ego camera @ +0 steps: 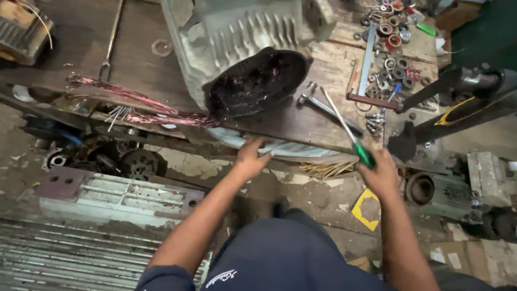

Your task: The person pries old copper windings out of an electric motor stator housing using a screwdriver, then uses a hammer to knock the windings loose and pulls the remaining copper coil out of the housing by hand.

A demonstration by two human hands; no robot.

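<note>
Fingers (pixel 371 161) of my right hand (pixel 383 173) wrap tight round the green handle of a screwdriver (pixel 350 134), its thin stiff shaft pointing up over the desk (pixel 301 121). My left hand (pixel 250 159) rests spread and empty on the desk edge below the motor housing (pixel 237 37), which looks heavy, its dark windings (pixel 256 81) brittle.

Green-handled screwdriver (pixel 362 152), pink-copper wire bundle (pixel 134 105) (shiny), grey motor housing (pixel 237 32) w/ blackened windings (pixel 256 81).

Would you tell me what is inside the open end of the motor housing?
The motor housing holds a dark winding mass with copper glints; copper wire trails out leftward. Deeper inside is hidden.
</note>
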